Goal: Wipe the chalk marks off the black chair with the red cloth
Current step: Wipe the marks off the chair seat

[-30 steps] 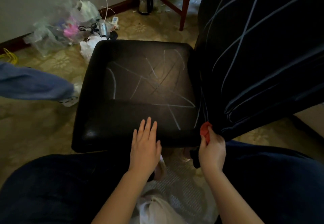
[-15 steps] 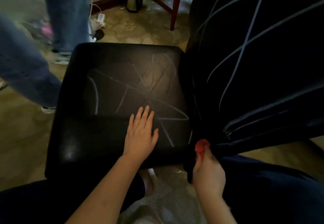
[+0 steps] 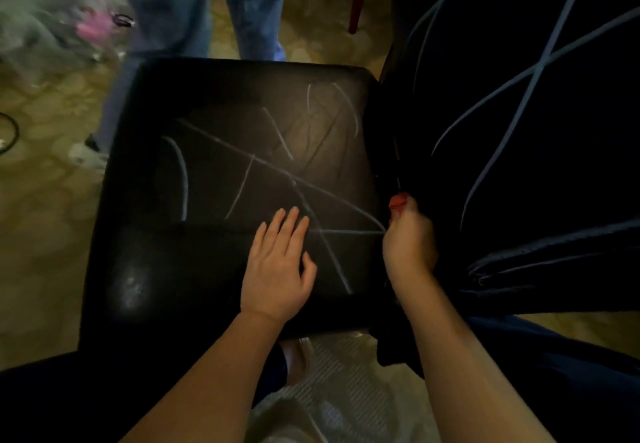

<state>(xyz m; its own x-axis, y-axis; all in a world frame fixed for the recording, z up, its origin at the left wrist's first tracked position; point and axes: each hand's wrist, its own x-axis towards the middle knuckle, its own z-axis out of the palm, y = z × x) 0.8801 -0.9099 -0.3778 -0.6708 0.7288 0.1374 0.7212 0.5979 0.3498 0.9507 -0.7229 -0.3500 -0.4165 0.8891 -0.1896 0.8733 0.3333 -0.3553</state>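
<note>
Head camera, the 1 view on offer: the black padded chair (image 3: 221, 172) has its seat facing you and its backrest rising at your right, and pale chalk marks (image 3: 242, 179) cross both. Your left grip (image 3: 277, 266) lies flat on the near half of the seat. Its fingers are straight and together, they hold nothing, and the fingertips touch 1 chalk line. Your right grip (image 3: 408, 245) is curled round the small red cloth (image 3: 398, 202), so bunched that only a red tip shows above the thumb. It sits at the crease where the seat meets the backrest. A second person's blue-jeaned legs (image 3: 180, 9) stand just beyond the seat's far edge.

The lines look whole, so the wiping seems hardly begun. The cloth looks soft and light and will likely crumple. Spread it into a pad under your fingers rather than pinching a corner, so more of it meets the surface. The seat looks smooth and cushioned and will probably give under pressure. Chalk should lift easily, though it may smear. The flat left grip is well placed to brace the chair.
</note>
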